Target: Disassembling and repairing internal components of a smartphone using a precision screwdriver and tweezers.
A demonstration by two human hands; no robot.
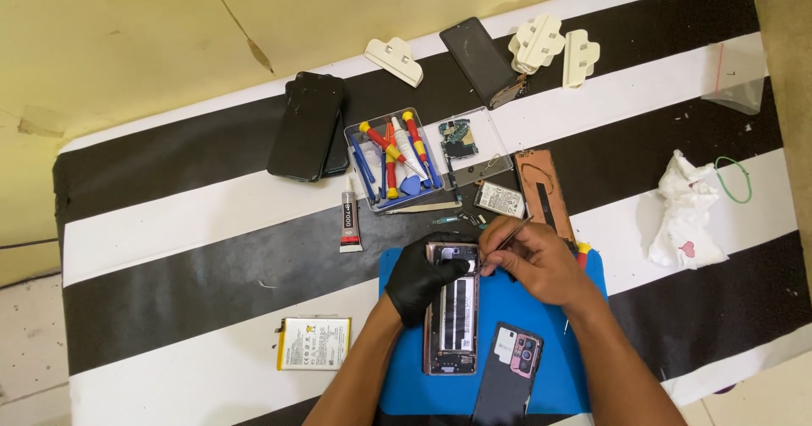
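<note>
A: While the left hand (420,278), in a black glove, gripped the opened phone (452,307), what was it doing exactly?

B: Its fingers were curled over the phone's upper left edge, thumb pressed onto the top by the camera area, apparently to keep the body from sliding on the blue mat (562,367). The phone lay face down, back removed, insides showing, roughly at the mat's ten o'clock.

A: And the bare one?

B: The right hand (533,261) had fingertips pressed together, pinching thin metal tweezers (510,235). The tips pointed into the phone's top right corner, while the free end stuck out toward one o'clock. I couldn't tell whether the tips held anything; too small.

A: Where was the back cover?

B: The dark back cover (510,373) sat at the phone's four o'clock, on the mat, close at hand yet out of the way.

A: Tools?

B: A clear tray of red and blue screwdrivers (393,159) lay at the phone's eleven o'clock, within reach, with a glue tube (349,217) just at its eight o'clock. A small battery (499,197) lay at the phone's one o'clock, and a yellow-edged battery (313,343) well apart at nine o'clock, on the striped cloth (194,223).
</note>
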